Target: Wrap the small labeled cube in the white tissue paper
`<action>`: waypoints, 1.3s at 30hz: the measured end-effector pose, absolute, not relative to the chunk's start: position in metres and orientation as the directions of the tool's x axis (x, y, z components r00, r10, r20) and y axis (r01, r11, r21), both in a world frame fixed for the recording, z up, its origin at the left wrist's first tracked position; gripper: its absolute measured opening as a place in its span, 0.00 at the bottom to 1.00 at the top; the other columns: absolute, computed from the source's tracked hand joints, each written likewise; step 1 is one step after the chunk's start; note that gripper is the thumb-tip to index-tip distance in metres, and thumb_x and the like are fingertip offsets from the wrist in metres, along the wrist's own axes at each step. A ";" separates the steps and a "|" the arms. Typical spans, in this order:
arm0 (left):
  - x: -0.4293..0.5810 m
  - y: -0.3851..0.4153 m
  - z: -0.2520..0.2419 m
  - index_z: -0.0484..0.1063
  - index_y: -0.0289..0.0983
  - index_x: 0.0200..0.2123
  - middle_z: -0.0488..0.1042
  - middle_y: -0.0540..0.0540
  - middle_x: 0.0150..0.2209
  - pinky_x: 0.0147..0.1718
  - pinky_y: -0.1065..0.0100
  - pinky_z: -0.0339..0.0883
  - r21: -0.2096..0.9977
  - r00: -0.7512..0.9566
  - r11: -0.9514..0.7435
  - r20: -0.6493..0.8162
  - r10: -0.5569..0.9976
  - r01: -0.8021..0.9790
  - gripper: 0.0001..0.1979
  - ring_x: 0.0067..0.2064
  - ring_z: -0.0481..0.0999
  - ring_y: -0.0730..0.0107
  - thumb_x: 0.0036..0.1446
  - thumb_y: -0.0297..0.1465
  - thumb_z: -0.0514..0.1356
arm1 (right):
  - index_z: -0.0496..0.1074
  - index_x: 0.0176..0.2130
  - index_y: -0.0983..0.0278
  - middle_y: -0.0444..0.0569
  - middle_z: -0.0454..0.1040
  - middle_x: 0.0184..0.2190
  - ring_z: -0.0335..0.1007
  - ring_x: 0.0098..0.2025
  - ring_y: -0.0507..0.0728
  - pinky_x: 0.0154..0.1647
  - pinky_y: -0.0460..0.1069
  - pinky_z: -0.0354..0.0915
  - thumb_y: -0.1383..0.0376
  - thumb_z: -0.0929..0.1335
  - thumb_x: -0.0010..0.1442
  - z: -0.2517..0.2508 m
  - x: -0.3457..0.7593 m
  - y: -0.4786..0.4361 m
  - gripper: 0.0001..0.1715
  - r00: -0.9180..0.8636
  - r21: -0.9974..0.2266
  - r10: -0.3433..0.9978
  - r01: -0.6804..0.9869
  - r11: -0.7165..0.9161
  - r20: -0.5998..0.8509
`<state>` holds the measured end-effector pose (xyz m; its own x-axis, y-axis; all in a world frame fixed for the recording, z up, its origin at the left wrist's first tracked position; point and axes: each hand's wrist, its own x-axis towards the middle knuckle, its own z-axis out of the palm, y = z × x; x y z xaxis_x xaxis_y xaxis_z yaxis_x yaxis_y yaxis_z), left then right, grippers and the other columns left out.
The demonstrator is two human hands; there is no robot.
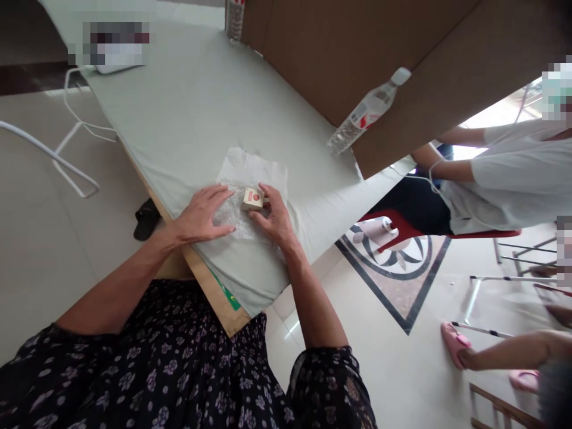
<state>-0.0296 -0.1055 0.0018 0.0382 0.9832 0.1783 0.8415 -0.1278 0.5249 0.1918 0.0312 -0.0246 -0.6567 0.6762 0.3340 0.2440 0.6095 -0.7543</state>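
Observation:
A small cream box (252, 199) with red print on its top sits on a sheet of bubble wrap (236, 185), which lies flat near the corner of the cloth-covered table. My right hand (276, 219) grips the box from its right side, thumb at the near edge and fingers at the far edge. To the left, my left hand (203, 215) is open, thumb and fingers apart, resting over the wrap's left edge and holding nothing. A gap separates its fingertips from the box.
A plastic bottle (369, 113) leans by a large brown cardboard panel (339, 53) on the right. Another bottle (235, 21) stands at the back. A white-sleeved person (513, 173) sits beyond the panel. Left of the table is a white metal frame (67, 140).

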 end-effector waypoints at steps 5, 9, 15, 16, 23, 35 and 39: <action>-0.030 -0.134 0.012 0.72 0.40 0.63 0.60 0.33 0.74 0.72 0.37 0.51 0.409 0.152 -0.227 0.208 0.966 0.884 0.31 0.75 0.58 0.36 0.57 0.41 0.68 | 0.70 0.64 0.54 0.55 0.72 0.65 0.67 0.68 0.65 0.67 0.65 0.68 0.59 0.71 0.65 -0.001 0.231 0.000 0.29 -0.694 -0.641 0.590 0.239 0.730 0.413; -0.017 -0.136 0.012 0.77 0.39 0.56 0.61 0.34 0.73 0.73 0.37 0.50 0.380 0.156 -0.215 0.182 0.971 0.900 0.21 0.75 0.57 0.38 0.59 0.36 0.65 | 0.75 0.57 0.57 0.58 0.74 0.64 0.72 0.63 0.68 0.61 0.64 0.69 0.58 0.72 0.65 -0.004 0.245 -0.028 0.22 -0.816 -0.462 0.473 0.296 0.836 0.333; 0.001 -0.118 0.021 0.75 0.40 0.58 0.60 0.34 0.74 0.73 0.37 0.48 0.373 0.135 -0.214 0.226 0.965 0.903 0.24 0.76 0.57 0.39 0.58 0.32 0.64 | 0.78 0.42 0.59 0.55 0.82 0.53 0.79 0.51 0.63 0.54 0.60 0.67 0.68 0.65 0.70 -0.005 0.226 -0.028 0.12 -0.691 -0.381 0.571 0.432 0.818 0.444; 0.003 -0.114 0.023 0.75 0.40 0.57 0.61 0.34 0.74 0.73 0.37 0.49 0.372 0.130 -0.214 0.237 0.963 0.903 0.23 0.76 0.58 0.40 0.58 0.32 0.65 | 0.78 0.41 0.58 0.55 0.82 0.53 0.79 0.50 0.62 0.54 0.60 0.67 0.67 0.65 0.71 -0.002 0.223 -0.025 0.11 -0.666 -0.411 0.590 0.430 0.804 0.457; 0.009 -0.080 0.030 0.76 0.39 0.33 0.76 0.37 0.64 0.68 0.45 0.61 0.573 -0.110 -0.094 0.311 0.944 0.814 0.05 0.68 0.72 0.46 0.60 0.33 0.63 | 0.75 0.38 0.58 0.54 0.81 0.56 0.77 0.58 0.63 0.57 0.59 0.69 0.61 0.67 0.69 0.015 0.207 0.007 0.07 -0.565 -0.617 0.710 0.395 0.680 0.420; 0.012 -0.042 0.024 0.71 0.39 0.28 0.85 0.43 0.43 0.44 0.63 0.72 0.915 -0.332 0.026 0.120 0.936 0.403 0.12 0.42 0.80 0.62 0.53 0.42 0.63 | 0.71 0.33 0.58 0.46 0.84 0.41 0.79 0.41 0.56 0.47 0.53 0.73 0.54 0.70 0.63 -0.002 0.181 0.036 0.11 -0.461 -0.921 0.862 0.201 0.335 0.212; 0.015 -0.045 0.022 0.71 0.39 0.27 0.84 0.44 0.41 0.44 0.62 0.72 0.928 -0.343 0.013 0.124 0.931 0.371 0.11 0.42 0.80 0.61 0.52 0.40 0.64 | 0.72 0.34 0.57 0.45 0.83 0.37 0.78 0.41 0.57 0.47 0.53 0.73 0.54 0.70 0.64 0.000 0.183 0.027 0.12 -0.446 -0.903 0.866 0.238 0.358 0.226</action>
